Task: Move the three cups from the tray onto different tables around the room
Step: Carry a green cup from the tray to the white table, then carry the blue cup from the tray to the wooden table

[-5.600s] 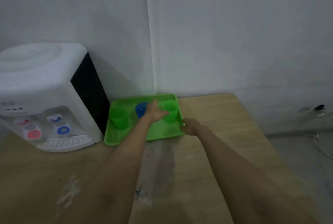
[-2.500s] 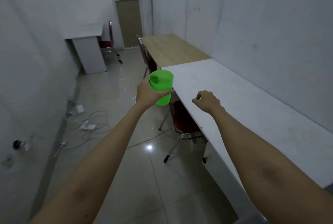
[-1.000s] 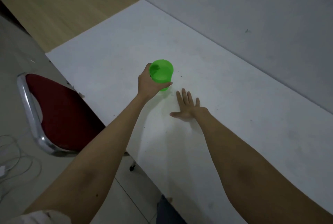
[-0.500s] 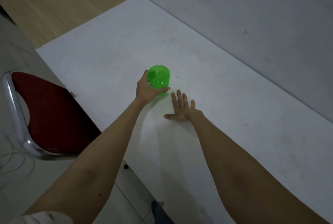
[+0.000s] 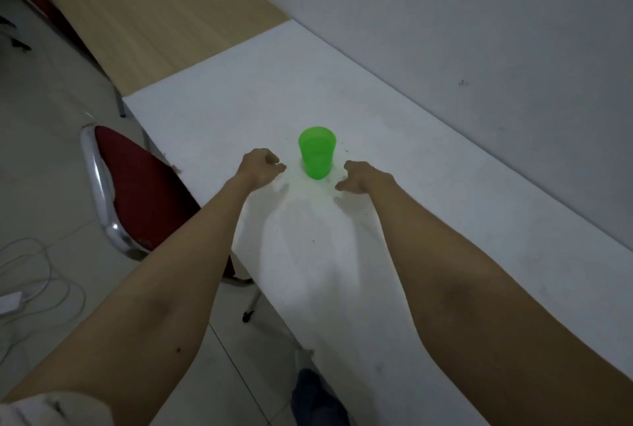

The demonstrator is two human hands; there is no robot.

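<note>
Green cup (image 5: 317, 152) set upright on the white table (image 5: 428, 220), mid-frame.
It is flanked, untouched, by the left hand (image 5: 261, 167) and right hand (image 5: 363, 176), both released, fingers loosely curled.

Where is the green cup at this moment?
The green cup stands upright on the white table, mid-view, between the left hand and the right hand, touching neither.

Your hands flank the cup (image 5: 317, 152) without touching it; the left hand (image 5: 259, 167) and right hand (image 5: 363, 177) each have a clear gap beside it. The counter (image 5: 428, 220) lies bare all round. The wall (image 5: 479, 32) closes the far side, and a chair (image 5: 137, 186) crowds the near-left edge.
</note>
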